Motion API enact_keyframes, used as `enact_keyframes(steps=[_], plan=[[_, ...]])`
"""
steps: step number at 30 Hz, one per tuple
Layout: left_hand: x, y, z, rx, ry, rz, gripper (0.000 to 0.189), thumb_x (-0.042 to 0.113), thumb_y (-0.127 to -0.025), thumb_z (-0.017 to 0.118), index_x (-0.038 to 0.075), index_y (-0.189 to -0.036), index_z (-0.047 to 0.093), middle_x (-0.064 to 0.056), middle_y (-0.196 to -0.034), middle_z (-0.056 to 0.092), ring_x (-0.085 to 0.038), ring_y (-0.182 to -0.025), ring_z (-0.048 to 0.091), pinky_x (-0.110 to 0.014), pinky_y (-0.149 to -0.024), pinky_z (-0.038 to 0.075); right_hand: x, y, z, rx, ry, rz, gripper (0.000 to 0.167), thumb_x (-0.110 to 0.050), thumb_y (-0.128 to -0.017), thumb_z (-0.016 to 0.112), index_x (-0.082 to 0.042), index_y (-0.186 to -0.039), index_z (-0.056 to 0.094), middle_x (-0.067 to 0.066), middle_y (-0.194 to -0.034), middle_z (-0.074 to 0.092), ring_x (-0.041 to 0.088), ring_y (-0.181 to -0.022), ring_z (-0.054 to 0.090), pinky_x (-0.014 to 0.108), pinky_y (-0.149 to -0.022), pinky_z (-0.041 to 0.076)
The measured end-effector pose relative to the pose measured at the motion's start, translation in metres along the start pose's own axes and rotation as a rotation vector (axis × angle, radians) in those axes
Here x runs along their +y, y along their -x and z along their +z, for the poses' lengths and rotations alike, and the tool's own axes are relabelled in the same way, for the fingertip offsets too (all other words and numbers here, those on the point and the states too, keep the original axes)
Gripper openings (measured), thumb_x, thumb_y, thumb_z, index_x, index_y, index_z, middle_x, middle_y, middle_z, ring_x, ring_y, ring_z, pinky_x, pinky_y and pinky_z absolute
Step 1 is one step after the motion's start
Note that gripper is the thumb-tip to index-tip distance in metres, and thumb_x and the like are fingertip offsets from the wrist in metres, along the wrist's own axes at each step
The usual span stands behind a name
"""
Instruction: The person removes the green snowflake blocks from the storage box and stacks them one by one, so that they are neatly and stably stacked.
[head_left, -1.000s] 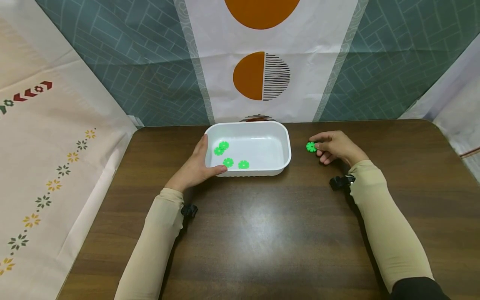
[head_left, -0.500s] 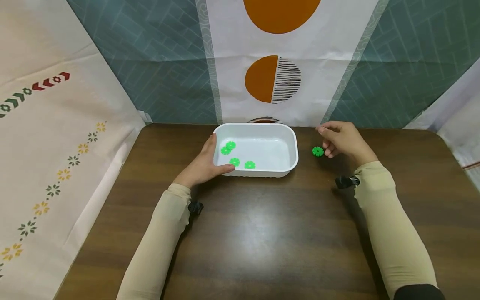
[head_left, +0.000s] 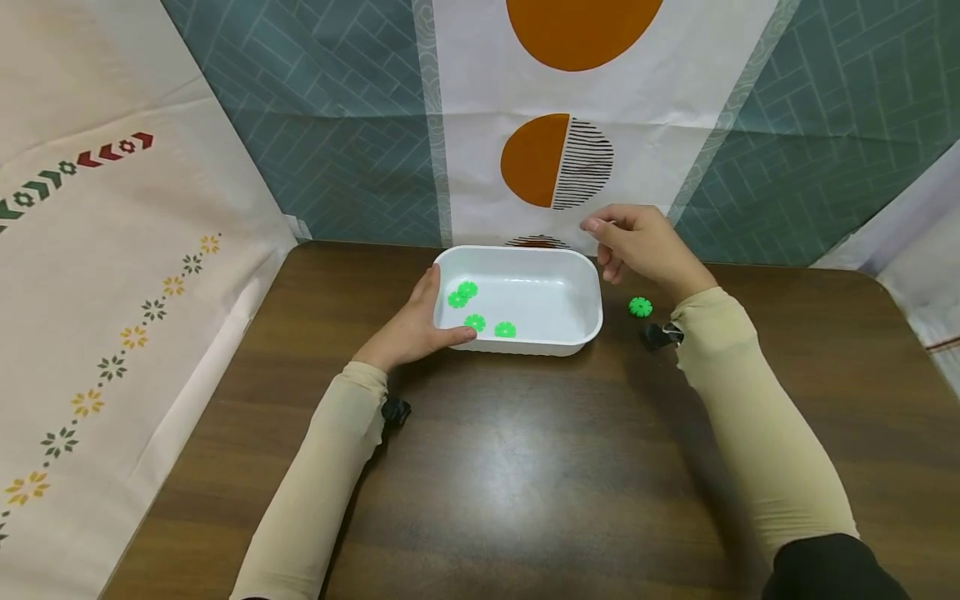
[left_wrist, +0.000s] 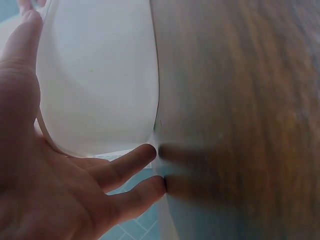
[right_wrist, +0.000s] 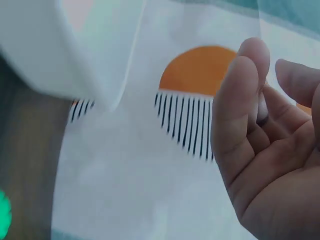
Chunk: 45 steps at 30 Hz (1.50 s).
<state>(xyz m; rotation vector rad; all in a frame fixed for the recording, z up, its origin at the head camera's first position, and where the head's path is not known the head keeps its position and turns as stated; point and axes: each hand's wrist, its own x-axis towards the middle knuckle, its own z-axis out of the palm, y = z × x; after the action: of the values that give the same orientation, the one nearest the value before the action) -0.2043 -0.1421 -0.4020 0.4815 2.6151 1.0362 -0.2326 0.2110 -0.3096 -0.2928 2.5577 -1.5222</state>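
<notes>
A: Where is the person's left hand (head_left: 411, 330)?

B: At the left end of the shallow, rounded-rectangular white plastic tray (head_left: 547, 300); its thumb lies along the near rim and its other fingers, spread and fairly straight, reach round the outside of the left wall; it touches the tray at that corner without curling round it.

A: And the right hand (head_left: 641, 243)?

B: Raised by the tray's far right corner; its fingers are loosely bent, with a small gap between thumb and fingertips in the right wrist view; I see nothing in its grasp.

A: What does the tray hold?

B: Four flat, bright-green, flower-shaped discs (head_left: 506, 330); two sit together towards the far left, touching or overlapping, I cannot tell which; the other two lie apart from each other along the near side, one of them just beside the left thumb.

A: Any others?

B: A fifth green disc with a notched edge (head_left: 640, 307); it rests on the brown wood-grain worktop (head_left: 487, 467), to the right of the tray and below the right hand's wrist in the head view; behind, a white cloth panel with orange circles (head_left: 465, 167) hangs at the worktop's far edge.
</notes>
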Motion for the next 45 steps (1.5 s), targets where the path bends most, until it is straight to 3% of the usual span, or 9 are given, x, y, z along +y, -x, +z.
enact_keyframes(steps=[8,20,30,37,45], plan=[[0.000,0.001,0.000,0.003,0.013,-0.014,0.128,0.058,-0.083,0.077,0.012,-0.161,-0.012,-0.008,-0.168,-0.006,-0.031,-0.149,0.018,-0.046,-0.116,0.025,-0.023,-0.039,0.036,-0.081,-0.008,-0.087,0.028,-0.030,-0.102,0.063,-0.003,-0.109,0.068,0.017,-0.076,0.058,0.028,-0.058,0.063,0.037,-0.058,0.058],[0.001,0.000,0.001,0.002,0.037,-0.028,0.129,0.060,-0.081,0.078,0.015,-0.162,-0.011,-0.005,-0.168,-0.005,-0.031,-0.143,0.031,-0.046,-0.114,0.030,-0.034,-0.079,0.084,-0.209,0.032,-0.100,0.021,-0.024,-0.103,0.062,-0.005,-0.105,0.071,0.016,-0.076,0.060,0.030,-0.061,0.063,0.037,-0.061,0.058],[0.000,0.001,0.000,-0.007,0.041,-0.034,0.127,0.059,-0.083,0.077,0.015,-0.161,-0.013,-0.007,-0.168,-0.008,-0.032,-0.145,0.027,-0.047,-0.114,0.029,-0.010,-0.102,0.122,-0.372,-0.017,0.013,0.024,-0.018,-0.100,0.066,-0.003,-0.118,0.072,0.015,-0.077,0.064,0.025,-0.060,0.061,0.037,-0.062,0.058],[-0.002,0.000,0.002,-0.019,0.025,-0.025,0.127,0.061,-0.083,0.075,0.017,-0.160,-0.016,-0.004,-0.168,-0.010,-0.030,-0.148,0.023,-0.047,-0.115,0.028,0.018,-0.106,0.145,-0.485,0.146,0.056,0.028,-0.013,-0.098,0.065,-0.009,-0.125,0.070,0.012,-0.075,0.065,0.022,-0.059,0.062,0.034,-0.059,0.056],[-0.001,0.000,0.000,-0.008,0.014,-0.023,0.127,0.059,-0.083,0.076,0.016,-0.161,-0.014,-0.004,-0.168,-0.010,-0.028,-0.149,0.020,-0.044,-0.115,0.027,0.024,-0.108,0.153,-0.492,0.252,0.008,0.041,-0.009,-0.094,0.070,-0.012,-0.134,0.063,0.010,-0.071,0.061,0.019,-0.053,0.054,0.031,-0.053,0.050]])
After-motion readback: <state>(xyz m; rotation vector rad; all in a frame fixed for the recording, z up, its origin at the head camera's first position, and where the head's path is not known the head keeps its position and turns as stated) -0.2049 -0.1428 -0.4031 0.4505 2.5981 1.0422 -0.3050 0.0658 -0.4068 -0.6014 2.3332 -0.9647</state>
